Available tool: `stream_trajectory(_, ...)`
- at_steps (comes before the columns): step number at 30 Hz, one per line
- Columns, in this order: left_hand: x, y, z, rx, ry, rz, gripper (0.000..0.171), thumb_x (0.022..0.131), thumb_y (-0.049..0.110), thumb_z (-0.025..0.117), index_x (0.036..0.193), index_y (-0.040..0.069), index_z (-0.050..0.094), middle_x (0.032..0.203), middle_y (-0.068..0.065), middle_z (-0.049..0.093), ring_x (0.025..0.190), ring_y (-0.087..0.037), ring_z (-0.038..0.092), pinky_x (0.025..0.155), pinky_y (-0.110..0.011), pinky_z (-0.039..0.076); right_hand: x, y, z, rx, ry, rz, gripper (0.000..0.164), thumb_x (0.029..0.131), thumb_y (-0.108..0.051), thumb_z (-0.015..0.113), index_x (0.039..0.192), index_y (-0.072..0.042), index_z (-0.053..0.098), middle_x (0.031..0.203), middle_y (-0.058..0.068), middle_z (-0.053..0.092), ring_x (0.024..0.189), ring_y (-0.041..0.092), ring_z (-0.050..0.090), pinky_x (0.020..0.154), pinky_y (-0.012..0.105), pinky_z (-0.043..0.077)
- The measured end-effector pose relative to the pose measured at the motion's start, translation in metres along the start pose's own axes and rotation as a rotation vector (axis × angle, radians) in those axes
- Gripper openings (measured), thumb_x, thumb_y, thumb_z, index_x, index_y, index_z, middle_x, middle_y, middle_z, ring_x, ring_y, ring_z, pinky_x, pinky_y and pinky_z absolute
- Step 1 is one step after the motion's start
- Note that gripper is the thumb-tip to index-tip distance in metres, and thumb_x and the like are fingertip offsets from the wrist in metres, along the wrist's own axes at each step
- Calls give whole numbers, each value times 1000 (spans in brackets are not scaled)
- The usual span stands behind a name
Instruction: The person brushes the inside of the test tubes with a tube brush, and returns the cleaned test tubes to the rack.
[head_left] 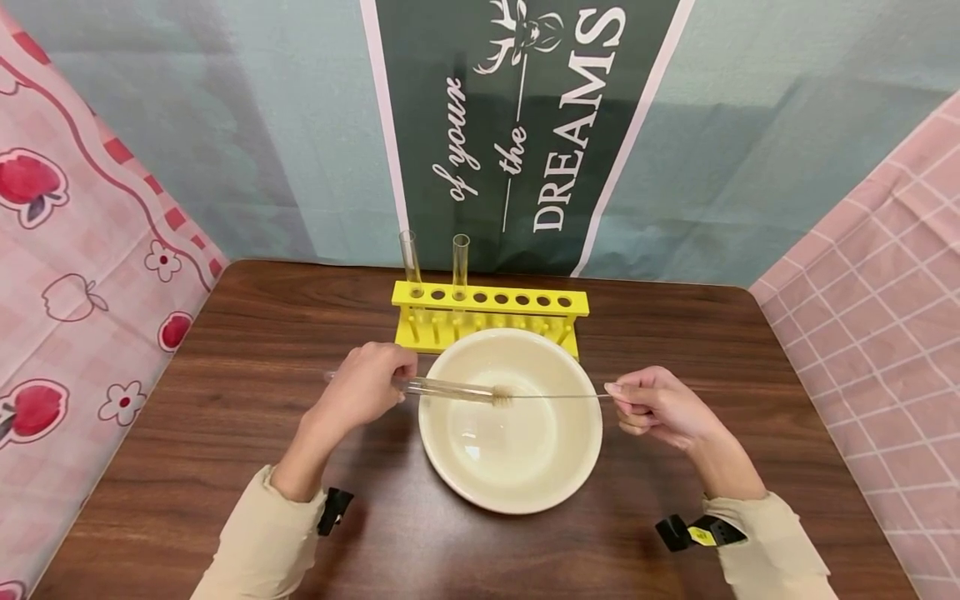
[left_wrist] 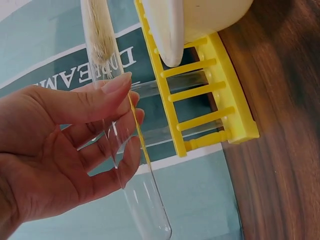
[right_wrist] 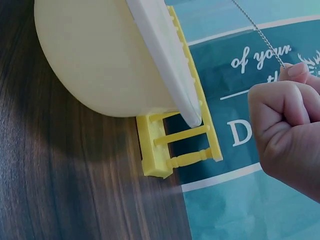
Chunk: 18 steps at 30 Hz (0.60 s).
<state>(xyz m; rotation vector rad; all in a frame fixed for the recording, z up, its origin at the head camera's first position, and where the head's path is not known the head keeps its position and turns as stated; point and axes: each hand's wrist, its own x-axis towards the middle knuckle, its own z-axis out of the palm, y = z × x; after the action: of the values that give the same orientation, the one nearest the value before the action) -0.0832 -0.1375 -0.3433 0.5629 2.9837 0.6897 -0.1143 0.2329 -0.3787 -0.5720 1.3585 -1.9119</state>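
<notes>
My left hand grips a clear glass test tube, which lies level over the cream bowl, its mouth toward the right. Thumb and fingers wrap the glass in the left wrist view, where the tube's rounded end sticks out below them. Pale bristles of a test tube brush show at the mouth, and more bristles are inside the tube. To the right of the bowl, my right hand pinches the brush's thin twisted wire handle. The wire's far end is hidden in the fist.
Behind the bowl stands a yellow test tube rack with a row of holes. Two upright test tubes, one at the left end and another nearby, stand in it. A brown wooden table meets a printed cloth at its back edge.
</notes>
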Motion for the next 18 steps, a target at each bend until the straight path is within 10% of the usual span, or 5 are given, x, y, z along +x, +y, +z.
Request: stream_trajectory(18, 15, 14, 0, -60, -126, 87, 28, 63, -17, 57, 62, 11, 61, 57, 5, 49, 56, -12, 39, 51, -25, 34, 20, 0, 25, -451, 143, 106, 31, 92, -2, 47, 70, 19, 42, 54, 2, 33, 42, 11, 25, 40, 28, 20)
